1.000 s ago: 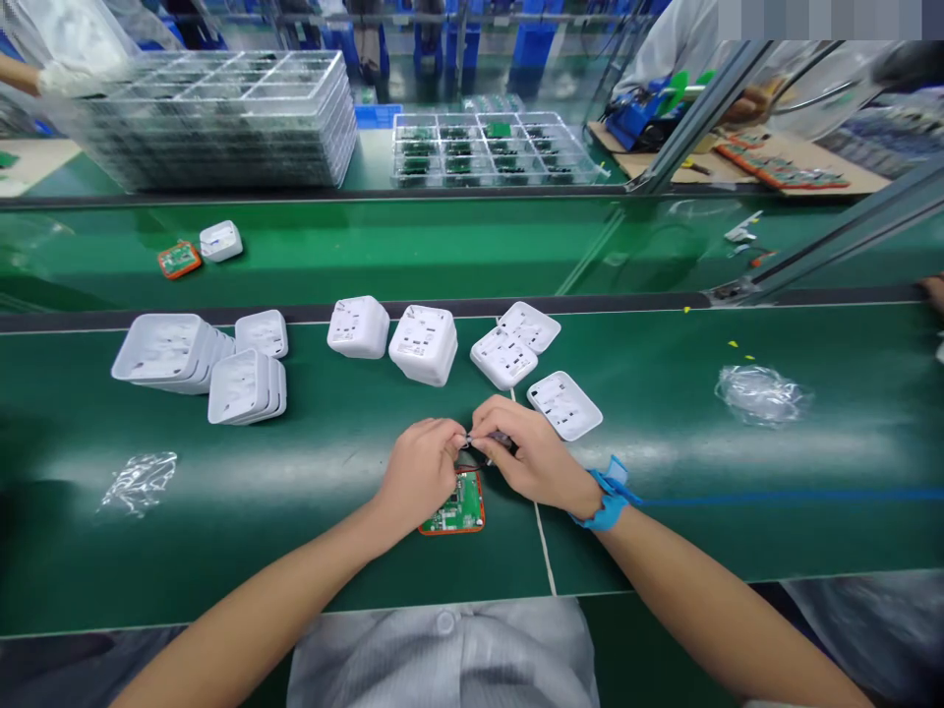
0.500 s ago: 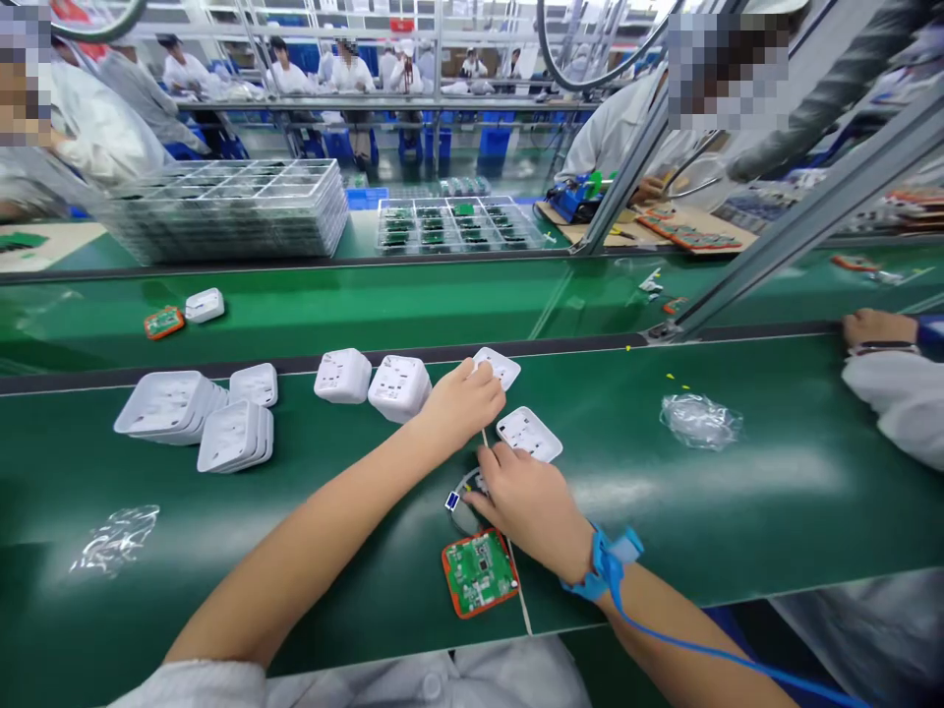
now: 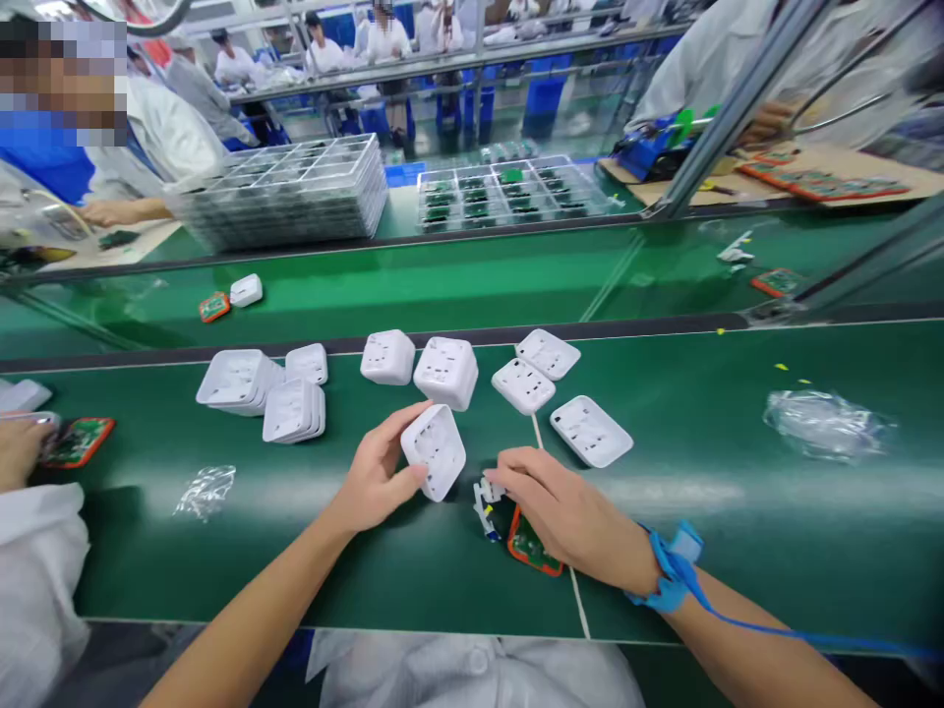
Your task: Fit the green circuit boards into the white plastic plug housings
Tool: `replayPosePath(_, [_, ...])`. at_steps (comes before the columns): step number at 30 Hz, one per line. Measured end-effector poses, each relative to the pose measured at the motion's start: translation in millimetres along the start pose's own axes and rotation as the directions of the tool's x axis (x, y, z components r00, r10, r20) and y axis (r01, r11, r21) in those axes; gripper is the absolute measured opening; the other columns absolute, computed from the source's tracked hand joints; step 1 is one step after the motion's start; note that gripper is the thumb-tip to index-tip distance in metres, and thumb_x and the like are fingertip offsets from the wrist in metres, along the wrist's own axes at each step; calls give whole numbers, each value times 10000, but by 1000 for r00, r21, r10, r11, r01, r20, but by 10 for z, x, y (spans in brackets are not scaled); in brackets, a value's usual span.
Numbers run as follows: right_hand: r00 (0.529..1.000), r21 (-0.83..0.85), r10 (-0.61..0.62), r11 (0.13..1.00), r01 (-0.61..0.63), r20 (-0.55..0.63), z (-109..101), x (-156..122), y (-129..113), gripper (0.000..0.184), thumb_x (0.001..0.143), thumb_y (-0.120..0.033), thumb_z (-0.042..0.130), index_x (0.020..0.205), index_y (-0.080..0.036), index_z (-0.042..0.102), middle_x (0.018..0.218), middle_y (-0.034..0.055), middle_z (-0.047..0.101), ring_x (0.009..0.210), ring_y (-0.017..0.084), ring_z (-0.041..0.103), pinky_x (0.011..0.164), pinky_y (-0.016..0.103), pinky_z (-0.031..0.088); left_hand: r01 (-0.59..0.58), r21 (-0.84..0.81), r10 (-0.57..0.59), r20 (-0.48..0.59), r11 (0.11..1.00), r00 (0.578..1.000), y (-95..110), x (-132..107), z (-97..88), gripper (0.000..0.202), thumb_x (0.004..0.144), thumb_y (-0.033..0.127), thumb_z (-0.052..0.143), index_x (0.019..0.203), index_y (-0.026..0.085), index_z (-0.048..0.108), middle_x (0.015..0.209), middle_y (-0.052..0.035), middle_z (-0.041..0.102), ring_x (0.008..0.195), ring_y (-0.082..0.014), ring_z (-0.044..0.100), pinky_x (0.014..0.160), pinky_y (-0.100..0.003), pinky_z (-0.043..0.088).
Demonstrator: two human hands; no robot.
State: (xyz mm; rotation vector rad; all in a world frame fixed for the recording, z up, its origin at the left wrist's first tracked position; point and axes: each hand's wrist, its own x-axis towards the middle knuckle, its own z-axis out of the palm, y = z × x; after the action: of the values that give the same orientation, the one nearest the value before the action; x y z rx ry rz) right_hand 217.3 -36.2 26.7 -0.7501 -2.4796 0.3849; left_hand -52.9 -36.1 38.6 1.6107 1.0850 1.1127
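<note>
My left hand [image 3: 387, 472] grips a white plastic cover [image 3: 435, 452] by its edges, tilted up off the table with its slotted face towards me. My right hand [image 3: 564, 506] pinches a small white part [image 3: 490, 490] at the fingertips. From there a short white strip with a blue end [image 3: 491, 534] hangs or lies; I cannot tell which. Under that hand, partly hidden, is a green circuit board in an orange frame [image 3: 535, 553]. Three more white covers [image 3: 591, 431] lie just beyond my right hand. A blue strap [image 3: 673, 570] circles my right wrist.
Stacked white housings [image 3: 240, 382] and deeper white boxes [image 3: 446, 372] stand along the table's back edge. Crumpled clear plastic [image 3: 826, 423] lies right, more of it [image 3: 206, 492] left. A co-worker's hand [image 3: 21, 450] is at far left. A metal post [image 3: 737, 118] slants up at right.
My left hand has come back from the covers by the rear edge and now holds a cover. My right hand now pinches the small white part over the board. The view has shifted.
</note>
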Motion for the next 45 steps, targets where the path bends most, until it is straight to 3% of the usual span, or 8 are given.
replayPosePath(3, [996, 145, -23, 989, 36, -84, 86, 97, -16, 337, 985, -56, 388, 1252, -201, 532, 1111, 105, 607, 941, 180, 618, 790, 322, 571, 278, -300, -292, 0, 912, 957, -159, -113, -20, 474, 883, 472, 595, 1261, 189, 641, 1269, -116, 618, 1033, -271, 638, 812, -329, 514])
replayPosePath(7, [977, 191, 38, 982, 3, -212, 204, 316, -95, 246, 977, -88, 492, 1170, -217, 573, 1080, 86, 635, 958, 181, 626, 810, 328, 566, 432, -274, -471, -95, 859, 877, -210, -38, 109, 369, 953, 487, 507, 1068, 190, 694, 932, -45, 682, 819, -191, 617, 722, -280, 479])
replayPosePath(13, [952, 122, 67, 992, -32, -299, 354, 514, -186, 259, 939, -60, 557, 1145, -208, 606, 1091, 95, 671, 992, 197, 652, 812, 333, 567, 369, -203, -415, -275, 907, 868, -208, -42, 230, 401, 993, 541, 439, 1082, 207, 642, 897, -25, 657, 775, -170, 588, 699, -273, 473])
replayPosePath(21, [963, -74, 51, 995, -73, -263, 445, 616, -153, 130, 941, -81, 578, 922, -179, 661, 995, 89, 678, 715, 127, 571, 654, 300, 488, 333, -208, -360, -109, 920, 926, -266, -154, 212, 338, 971, 454, 536, 1190, 207, 611, 1040, -73, 661, 863, -200, 624, 744, -310, 521])
replayPosePath(32, [987, -168, 5, 985, -33, -162, 349, 615, -87, 188, 958, -71, 527, 958, -136, 703, 953, 85, 727, 757, 165, 622, 635, 332, 416, 292, -23, -293, -107, 956, 950, -292, -104, 263, 141, 923, 280, 600, 1040, 204, 618, 916, -46, 637, 790, -185, 617, 695, -309, 505])
replayPosePath(36, [996, -196, 72, 977, -81, -54, 304, 624, -161, 170, 959, -135, 543, 1013, -148, 703, 1042, 71, 733, 957, 241, 639, 775, 402, 440, 293, 44, -287, -105, 955, 952, -308, -111, 265, 134, 948, 295, 570, 1041, 208, 611, 907, -43, 635, 786, -182, 613, 709, -319, 503])
replayPosePath(40, [982, -115, 185, 975, -189, -42, 304, 561, -213, 290, 917, -349, 636, 1113, -138, 671, 1137, 110, 707, 1213, 351, 550, 951, 509, 410, 236, 75, -238, 26, 969, 971, -280, -141, 167, 414, 935, 316, 602, 1317, 234, 465, 1115, -79, 623, 963, -217, 634, 856, -379, 517])
replayPosePath(45, [954, -84, 257, 959, -271, -152, 382, 486, -256, 100, 909, -230, 618, 976, -181, 674, 1091, 89, 707, 1111, 308, 574, 908, 476, 424, 61, 231, -116, 233, 971, 966, -228, -140, 67, 823, 714, 341, 849, 1373, 267, 361, 1264, -97, 514, 1082, -265, 582, 919, -421, 502])
